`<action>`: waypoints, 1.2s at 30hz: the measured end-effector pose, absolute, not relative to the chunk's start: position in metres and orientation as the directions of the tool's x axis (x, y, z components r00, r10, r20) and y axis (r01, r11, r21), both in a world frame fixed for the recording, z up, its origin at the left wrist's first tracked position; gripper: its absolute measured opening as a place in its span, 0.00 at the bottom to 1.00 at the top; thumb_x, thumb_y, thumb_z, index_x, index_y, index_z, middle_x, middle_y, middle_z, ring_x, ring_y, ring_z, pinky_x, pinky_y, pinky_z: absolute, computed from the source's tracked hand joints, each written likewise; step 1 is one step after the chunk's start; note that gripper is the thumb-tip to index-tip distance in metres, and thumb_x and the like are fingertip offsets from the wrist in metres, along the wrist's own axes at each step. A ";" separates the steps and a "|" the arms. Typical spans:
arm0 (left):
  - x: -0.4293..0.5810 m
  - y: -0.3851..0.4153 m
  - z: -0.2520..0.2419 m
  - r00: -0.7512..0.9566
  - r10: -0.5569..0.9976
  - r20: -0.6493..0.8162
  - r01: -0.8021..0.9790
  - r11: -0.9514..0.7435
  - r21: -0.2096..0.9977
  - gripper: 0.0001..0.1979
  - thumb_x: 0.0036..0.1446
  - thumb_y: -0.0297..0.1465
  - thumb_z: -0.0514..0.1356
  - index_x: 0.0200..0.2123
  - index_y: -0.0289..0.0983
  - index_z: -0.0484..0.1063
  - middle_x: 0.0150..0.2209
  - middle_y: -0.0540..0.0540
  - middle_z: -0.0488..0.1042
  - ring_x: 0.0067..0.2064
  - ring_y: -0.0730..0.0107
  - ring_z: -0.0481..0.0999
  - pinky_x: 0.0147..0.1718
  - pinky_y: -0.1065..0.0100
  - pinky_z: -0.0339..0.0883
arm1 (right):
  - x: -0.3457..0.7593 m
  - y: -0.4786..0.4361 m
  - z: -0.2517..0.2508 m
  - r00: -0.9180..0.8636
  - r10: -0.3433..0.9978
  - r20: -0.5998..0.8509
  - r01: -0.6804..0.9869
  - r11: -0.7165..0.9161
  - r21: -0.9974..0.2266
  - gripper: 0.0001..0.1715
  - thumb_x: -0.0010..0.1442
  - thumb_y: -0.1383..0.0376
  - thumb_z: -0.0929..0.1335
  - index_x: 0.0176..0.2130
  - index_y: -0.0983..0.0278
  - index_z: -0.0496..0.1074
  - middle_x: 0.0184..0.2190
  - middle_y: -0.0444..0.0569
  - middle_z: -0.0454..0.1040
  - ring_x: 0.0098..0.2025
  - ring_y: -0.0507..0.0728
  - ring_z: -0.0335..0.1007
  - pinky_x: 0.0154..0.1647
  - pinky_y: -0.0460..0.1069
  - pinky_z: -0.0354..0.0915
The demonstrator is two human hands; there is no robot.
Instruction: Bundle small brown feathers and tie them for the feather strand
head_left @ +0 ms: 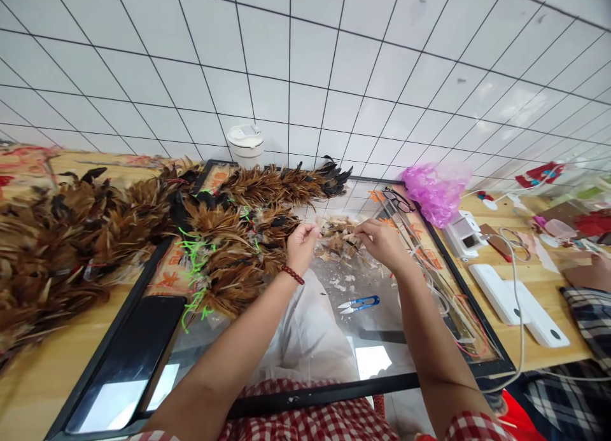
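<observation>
My left hand (pixel 301 245) and my right hand (pixel 382 242) are both closed over a small clump of pale brown feathers (pixel 338 235) lying on the glass table top (pixel 305 339). The left fingers curl at the clump's left end, the right fingers pinch its right end. A red bead bracelet sits on my left wrist. Small blue-handled thread snips (pixel 359 303) lie on the glass just below my hands. Bundles of brown and black feathers (pixel 229 237) tied with green string lie to the left of my left hand.
A big heap of brown feathers (pixel 52 250) covers the left side. A white lidded cup (pixel 245 145) stands by the tiled wall. Black glasses (pixel 398 200), a pink plastic bag (pixel 434 189), white power banks (pixel 520 304) with cables and another person's plaid sleeve (pixel 589 314) are at the right.
</observation>
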State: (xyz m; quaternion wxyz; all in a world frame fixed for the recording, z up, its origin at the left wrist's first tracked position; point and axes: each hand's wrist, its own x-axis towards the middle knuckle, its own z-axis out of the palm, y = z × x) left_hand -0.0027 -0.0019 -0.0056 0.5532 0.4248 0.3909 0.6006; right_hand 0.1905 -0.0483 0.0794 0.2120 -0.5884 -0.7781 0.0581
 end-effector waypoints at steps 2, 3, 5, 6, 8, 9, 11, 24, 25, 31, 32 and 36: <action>-0.001 -0.004 -0.004 0.009 0.996 0.090 -0.360 -0.081 0.929 0.09 0.50 0.36 0.64 0.28 0.35 0.72 0.28 0.48 0.76 0.33 0.73 0.74 0.41 0.70 0.65 | 0.185 -0.045 0.089 -0.329 0.901 0.281 0.823 0.420 -0.383 0.13 0.59 0.70 0.62 0.37 0.62 0.76 0.35 0.50 0.76 0.37 0.55 0.71 0.40 0.48 0.63; 0.000 -0.005 -0.003 0.026 0.996 0.087 -0.381 -0.071 0.922 0.10 0.50 0.36 0.64 0.29 0.35 0.72 0.30 0.47 0.77 0.35 0.72 0.75 0.43 0.68 0.65 | 0.180 -0.043 0.093 -0.371 0.884 0.284 0.790 0.461 -0.405 0.14 0.59 0.71 0.62 0.37 0.62 0.76 0.35 0.50 0.76 0.37 0.55 0.71 0.40 0.48 0.64; 0.002 -0.007 -0.002 0.062 0.996 0.063 -0.420 -0.032 0.907 0.11 0.50 0.38 0.64 0.29 0.35 0.71 0.32 0.45 0.78 0.37 0.69 0.76 0.45 0.65 0.65 | 0.170 -0.036 0.097 -0.423 0.859 0.289 0.736 0.512 -0.443 0.16 0.58 0.73 0.61 0.37 0.62 0.77 0.35 0.50 0.76 0.38 0.55 0.72 0.42 0.48 0.64; 0.002 -0.008 -0.001 0.080 0.996 0.042 -0.434 -0.003 0.901 0.12 0.50 0.39 0.64 0.29 0.35 0.70 0.31 0.45 0.78 0.36 0.69 0.76 0.44 0.65 0.66 | 0.165 -0.033 0.097 -0.433 0.853 0.292 0.717 0.522 -0.461 0.16 0.58 0.73 0.61 0.37 0.62 0.77 0.36 0.49 0.77 0.39 0.55 0.72 0.43 0.48 0.65; 0.002 -0.008 -0.001 0.109 0.994 -0.001 -0.443 0.049 0.895 0.14 0.49 0.40 0.65 0.29 0.35 0.70 0.29 0.46 0.77 0.33 0.70 0.75 0.39 0.65 0.68 | 0.156 -0.028 0.092 -0.396 0.867 0.301 0.697 0.498 -0.516 0.17 0.56 0.73 0.62 0.39 0.61 0.76 0.37 0.49 0.77 0.39 0.54 0.73 0.43 0.48 0.65; 0.002 -0.008 -0.001 0.115 0.993 -0.017 -0.437 0.066 0.897 0.15 0.48 0.41 0.65 0.29 0.35 0.70 0.27 0.47 0.76 0.30 0.71 0.74 0.36 0.67 0.68 | 0.153 -0.026 0.088 -0.359 0.884 0.300 0.693 0.468 -0.548 0.17 0.56 0.73 0.63 0.41 0.62 0.76 0.36 0.48 0.78 0.38 0.54 0.73 0.43 0.48 0.65; 0.002 -0.007 -0.002 0.117 0.993 -0.030 -0.419 0.077 0.905 0.16 0.45 0.41 0.67 0.29 0.35 0.71 0.24 0.50 0.73 0.26 0.74 0.72 0.31 0.69 0.68 | 0.147 -0.024 0.080 -0.279 0.917 0.286 0.685 0.398 -0.610 0.19 0.55 0.72 0.63 0.46 0.62 0.73 0.33 0.47 0.78 0.34 0.54 0.73 0.41 0.48 0.66; 0.001 -0.009 0.000 0.210 0.978 -0.001 -0.381 0.083 0.921 0.13 0.47 0.38 0.66 0.29 0.33 0.73 0.20 0.49 0.74 0.24 0.74 0.73 0.32 0.70 0.68 | 0.148 -0.023 0.063 -0.185 0.922 0.340 0.653 0.374 -0.659 0.19 0.57 0.67 0.64 0.48 0.62 0.72 0.34 0.49 0.75 0.38 0.55 0.72 0.43 0.51 0.66; 0.001 -0.008 0.000 0.202 0.979 -0.005 -0.386 0.084 0.919 0.12 0.47 0.38 0.66 0.29 0.34 0.73 0.19 0.50 0.73 0.24 0.74 0.72 0.32 0.69 0.68 | 0.150 -0.023 0.063 -0.178 0.928 0.326 0.643 0.361 -0.675 0.18 0.58 0.66 0.64 0.48 0.62 0.72 0.35 0.49 0.76 0.38 0.55 0.72 0.44 0.51 0.66; 0.002 -0.006 -0.001 0.194 0.981 -0.021 -0.425 0.104 0.899 0.13 0.45 0.38 0.66 0.29 0.34 0.72 0.18 0.52 0.71 0.23 0.73 0.72 0.32 0.67 0.70 | 0.158 -0.024 0.062 -0.228 0.942 0.245 0.567 0.333 -0.753 0.19 0.58 0.62 0.66 0.49 0.63 0.72 0.37 0.49 0.76 0.39 0.55 0.72 0.44 0.51 0.66; 0.002 -0.006 -0.002 0.193 0.981 -0.016 -0.425 0.099 0.900 0.14 0.45 0.38 0.66 0.29 0.34 0.72 0.18 0.52 0.71 0.23 0.73 0.72 0.32 0.67 0.70 | 0.158 -0.024 0.062 -0.235 0.940 0.247 0.569 0.339 -0.749 0.19 0.57 0.62 0.67 0.48 0.63 0.72 0.36 0.49 0.76 0.39 0.55 0.72 0.44 0.51 0.66; 0.002 -0.007 -0.002 0.187 0.982 0.019 -0.383 0.055 0.922 0.12 0.46 0.38 0.66 0.28 0.34 0.72 0.18 0.52 0.71 0.23 0.73 0.72 0.31 0.69 0.69 | 0.153 -0.024 0.063 -0.214 0.933 0.290 0.605 0.360 -0.710 0.10 0.59 0.63 0.66 0.39 0.62 0.75 0.36 0.49 0.77 0.39 0.55 0.72 0.43 0.49 0.65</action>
